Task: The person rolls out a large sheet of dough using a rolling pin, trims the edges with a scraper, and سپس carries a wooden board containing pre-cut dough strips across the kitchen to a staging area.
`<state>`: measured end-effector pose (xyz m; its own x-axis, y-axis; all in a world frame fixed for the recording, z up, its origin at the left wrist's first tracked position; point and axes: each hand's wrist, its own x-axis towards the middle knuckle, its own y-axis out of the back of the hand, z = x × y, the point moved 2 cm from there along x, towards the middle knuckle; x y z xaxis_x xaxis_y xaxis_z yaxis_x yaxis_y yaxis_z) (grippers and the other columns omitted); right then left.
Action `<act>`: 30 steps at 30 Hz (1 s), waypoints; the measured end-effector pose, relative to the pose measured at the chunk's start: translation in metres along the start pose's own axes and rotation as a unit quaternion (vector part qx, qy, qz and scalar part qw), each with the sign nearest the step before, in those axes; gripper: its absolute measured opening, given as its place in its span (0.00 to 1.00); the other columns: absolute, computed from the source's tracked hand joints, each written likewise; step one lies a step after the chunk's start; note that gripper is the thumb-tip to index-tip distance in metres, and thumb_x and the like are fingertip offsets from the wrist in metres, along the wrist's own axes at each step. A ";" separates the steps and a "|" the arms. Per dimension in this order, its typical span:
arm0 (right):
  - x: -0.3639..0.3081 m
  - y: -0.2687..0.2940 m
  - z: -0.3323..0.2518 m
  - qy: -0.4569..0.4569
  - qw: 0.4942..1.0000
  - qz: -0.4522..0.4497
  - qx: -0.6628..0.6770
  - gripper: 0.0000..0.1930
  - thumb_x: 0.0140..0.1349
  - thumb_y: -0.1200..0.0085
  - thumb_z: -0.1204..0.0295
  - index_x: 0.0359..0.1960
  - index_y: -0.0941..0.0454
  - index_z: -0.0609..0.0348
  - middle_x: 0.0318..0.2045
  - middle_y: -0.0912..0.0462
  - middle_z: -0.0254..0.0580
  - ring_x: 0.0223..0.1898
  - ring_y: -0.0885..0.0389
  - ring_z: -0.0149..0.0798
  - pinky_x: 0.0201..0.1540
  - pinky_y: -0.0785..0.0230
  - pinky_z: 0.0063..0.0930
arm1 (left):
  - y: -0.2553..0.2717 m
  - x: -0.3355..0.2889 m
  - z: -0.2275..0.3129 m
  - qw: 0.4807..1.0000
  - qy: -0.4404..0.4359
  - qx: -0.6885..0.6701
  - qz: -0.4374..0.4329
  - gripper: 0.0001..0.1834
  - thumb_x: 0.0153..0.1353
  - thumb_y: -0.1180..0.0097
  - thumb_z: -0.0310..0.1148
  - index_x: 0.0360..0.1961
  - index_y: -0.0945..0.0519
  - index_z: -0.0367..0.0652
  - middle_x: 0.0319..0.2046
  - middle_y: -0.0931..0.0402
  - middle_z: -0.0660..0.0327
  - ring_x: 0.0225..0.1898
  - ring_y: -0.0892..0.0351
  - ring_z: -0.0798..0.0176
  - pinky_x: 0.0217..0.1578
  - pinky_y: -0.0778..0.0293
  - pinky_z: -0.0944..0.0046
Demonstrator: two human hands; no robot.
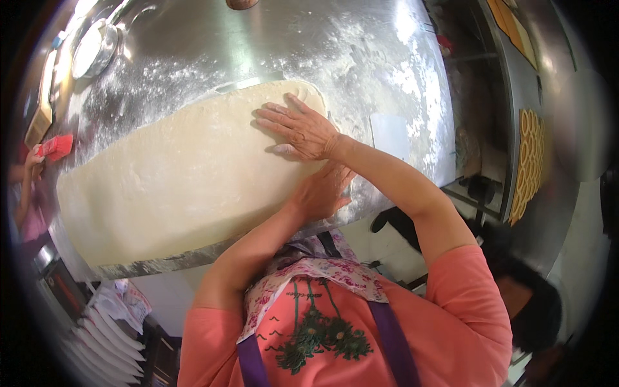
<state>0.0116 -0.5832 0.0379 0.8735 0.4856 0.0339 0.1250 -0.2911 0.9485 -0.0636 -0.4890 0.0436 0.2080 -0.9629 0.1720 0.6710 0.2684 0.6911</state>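
Note:
A large sheet of pale dough [167, 174] lies flat across the floured metal table. My right hand [300, 129] rests palm down on the right end of the dough, with its fingers spread. Nearer to me, my left hand [322, 190] lies at the dough's right edge, below the right wrist. Its thumb stands apart and its fingertips are partly hidden by the right wrist. Neither hand shows anything held. To the right of my hands lies a flat white scraper [390, 135].
Flour covers the metal table [258, 45]. A round metal sieve or pan [97, 50] sits at the far left. At the left edge another person's hand [33, 157] holds a red brush [57, 148]. Ring-shaped dough pieces [529, 161] lie on a tray at right. White sacks [103, 338] are stacked lower left.

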 end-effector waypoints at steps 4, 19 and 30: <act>0.005 -0.004 -0.001 -0.058 0.998 0.032 -0.012 0.35 0.67 0.67 0.44 0.69 0.49 0.49 0.69 0.45 0.37 0.69 0.47 0.42 0.71 0.64 0.51 | -0.002 0.003 0.002 0.999 0.036 -0.039 -0.004 0.34 0.49 0.36 0.39 0.56 0.31 0.32 0.55 0.35 0.48 0.60 0.39 0.48 0.62 0.42 0.55; -0.027 0.013 -0.014 -0.015 0.999 0.020 0.025 0.32 0.68 0.67 0.49 0.70 0.49 0.51 0.70 0.49 0.42 0.72 0.55 0.44 0.72 0.68 0.49 | 0.001 -0.064 0.011 0.996 0.005 0.086 0.000 0.29 0.52 0.45 0.32 0.57 0.29 0.37 0.62 0.36 0.53 0.65 0.40 0.53 0.65 0.44 0.53; -0.016 -0.016 -0.059 -0.044 0.999 -0.004 -0.003 0.32 0.67 0.66 0.48 0.69 0.48 0.49 0.69 0.46 0.37 0.70 0.49 0.41 0.72 0.66 0.49 | -0.002 -0.083 0.008 0.999 -0.017 0.009 -0.049 0.27 0.58 0.45 0.32 0.58 0.31 0.37 0.61 0.35 0.54 0.67 0.43 0.56 0.68 0.48 0.56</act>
<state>-0.0323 -0.5375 0.0412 0.9104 0.4136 -0.0009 0.1294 -0.2827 0.9505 -0.0877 -0.4101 0.0339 0.1162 -0.9851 0.1266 0.6743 0.1718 0.7182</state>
